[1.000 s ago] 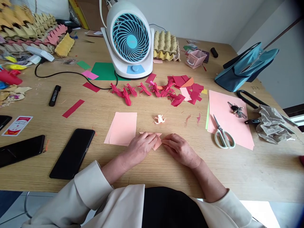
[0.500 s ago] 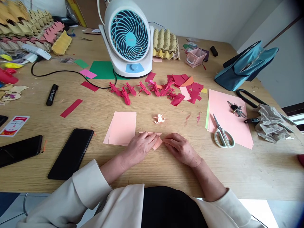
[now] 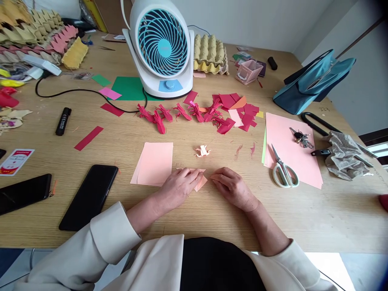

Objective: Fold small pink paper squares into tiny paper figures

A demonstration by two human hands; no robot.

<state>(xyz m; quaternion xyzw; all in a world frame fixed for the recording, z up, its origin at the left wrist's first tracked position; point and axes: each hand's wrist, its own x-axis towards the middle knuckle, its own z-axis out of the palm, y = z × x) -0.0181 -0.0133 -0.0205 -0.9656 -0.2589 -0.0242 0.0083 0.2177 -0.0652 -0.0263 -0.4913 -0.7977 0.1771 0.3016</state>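
Note:
My left hand (image 3: 181,185) lies over a small folded pink paper (image 3: 201,184) on the table. Its fingers are together and bent slightly, holding the paper down, so part of the folds is hidden. A pointed corner sticks out on the right. Just beside that corner is my right hand (image 3: 232,188), apart from the paper, with fingertips and thumb closed together and nothing visible between them. Ahead of both hands sits a small pale pink origami frog (image 3: 202,151). Pink paper sheets (image 3: 156,161) lie to the left of the folded piece.
Red folded paper figures (image 3: 182,112) and red scraps (image 3: 250,115) lie in front of a white fan (image 3: 163,48). White-handled scissors (image 3: 283,169) and keys rest by pink paper (image 3: 294,149) at right, near a blue bag (image 3: 309,87). Phones (image 3: 89,196) and a marker (image 3: 63,121) are at left.
My right hand has drawn slightly right, away from the paper's corner it was touching. My left hand stays on the folded paper. The view has shifted a little.

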